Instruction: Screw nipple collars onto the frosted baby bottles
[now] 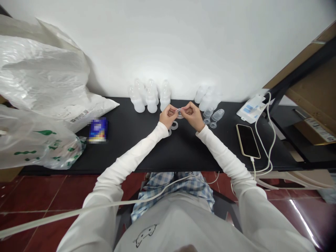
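Work in hand appears partway through, judged from two groups of bottles on the black table (147, 150). Capped bottles (151, 103), the landmark, stand upright with clear domed tops and look finished. Translucent ring (180, 112) is held to the right of the landmark and nearer the table's front edge, pinched between the fingertips of the left hand (168, 116) and right hand (193, 115). Loose rings (173, 128) lie just nearer the front edge than the held part. Well to the right of the landmark stand white bottles (210, 98), tops indistinct. Clear domed pieces (217, 115) and small clear discs (213, 125) rest before them, apparently unfitted. Completion of the held part cannot be determined.
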